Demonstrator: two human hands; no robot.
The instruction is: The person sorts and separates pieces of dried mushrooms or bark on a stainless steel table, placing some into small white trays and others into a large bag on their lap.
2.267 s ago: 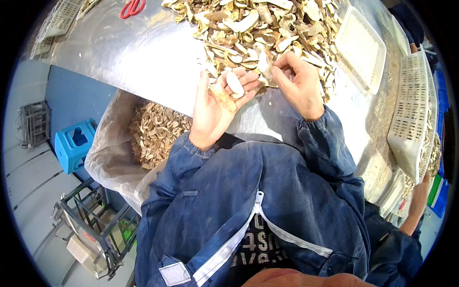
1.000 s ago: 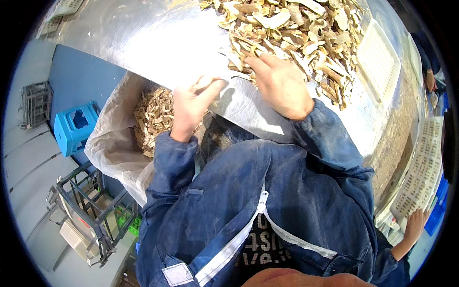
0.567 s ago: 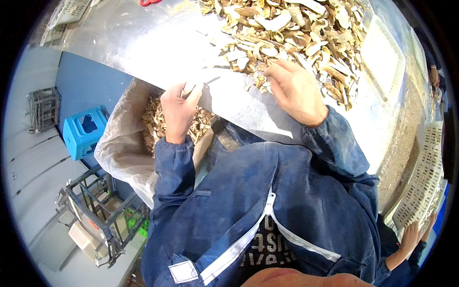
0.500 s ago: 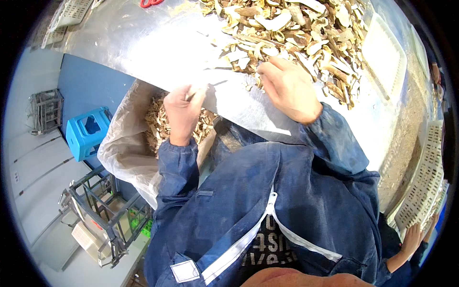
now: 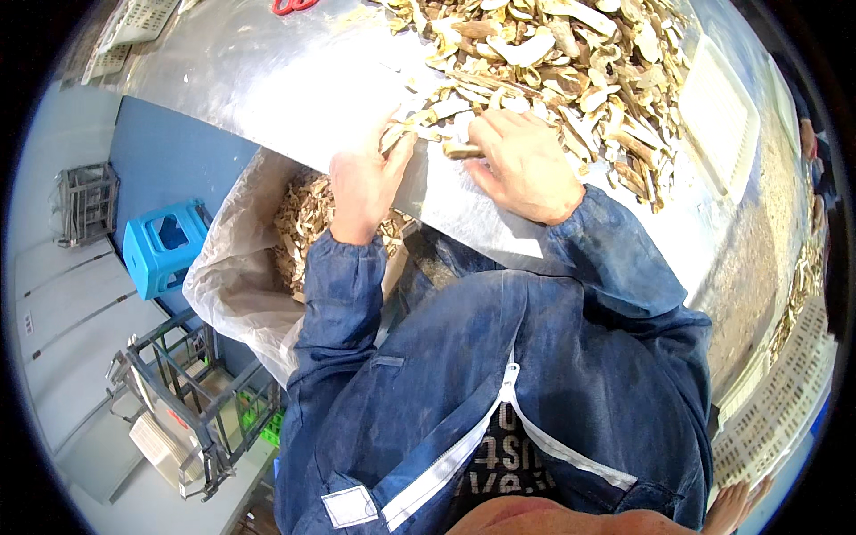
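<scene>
Bordering one slice heap [image 5: 571, 67] are one left hand [image 5: 366, 185], one right hand [image 5: 528, 169].

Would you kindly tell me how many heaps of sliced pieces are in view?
3: a large heap on the metal table; a second heap in the plastic-lined bin; a third heap at the far right, beside a white basket. Others may be hidden.
</scene>
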